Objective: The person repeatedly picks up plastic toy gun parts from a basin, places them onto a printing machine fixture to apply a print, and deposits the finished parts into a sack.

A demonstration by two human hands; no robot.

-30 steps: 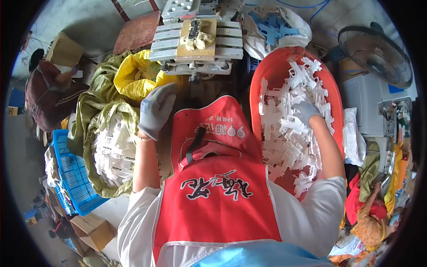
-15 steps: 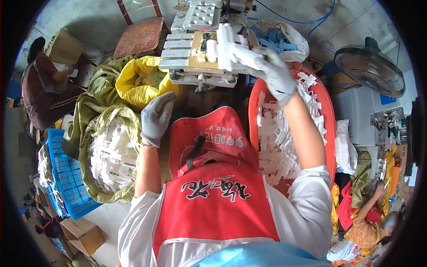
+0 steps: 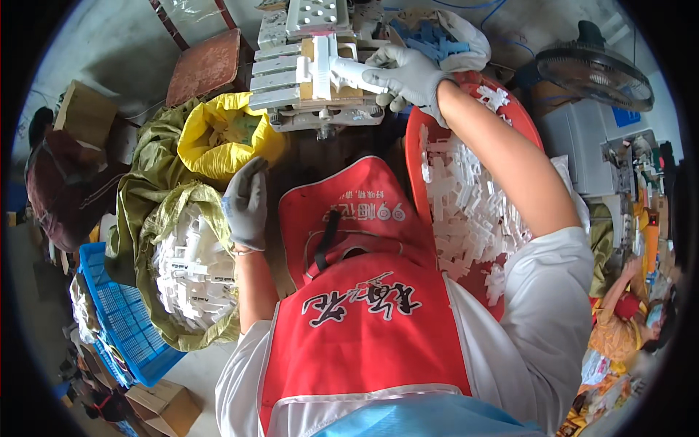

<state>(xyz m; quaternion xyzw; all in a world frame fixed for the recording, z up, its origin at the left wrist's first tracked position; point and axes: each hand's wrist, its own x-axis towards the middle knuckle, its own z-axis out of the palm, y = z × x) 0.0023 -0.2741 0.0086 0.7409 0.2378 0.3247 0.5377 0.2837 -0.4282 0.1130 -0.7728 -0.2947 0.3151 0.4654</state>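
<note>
Right gloved hand (image 3: 411,73) pinches a white cross-shaped plastic part (image 3: 324,69) onto the pale slatted press fixture (image 3: 291,80), while left gloved hand (image 3: 246,204) hangs loosely curled, empty, beside the green sack of white parts (image 3: 186,273).

We see both hands in grey knit cloth gloves, matt: right hand (image 3: 411,73), left hand (image 3: 246,204). White part (image 3: 328,69) is matt moulded plastic. Red basin (image 3: 419,138) glossy plastic. Apron (image 3: 364,320) smooth red cloth. Green sack (image 3: 156,218) coarse woven.
</note>
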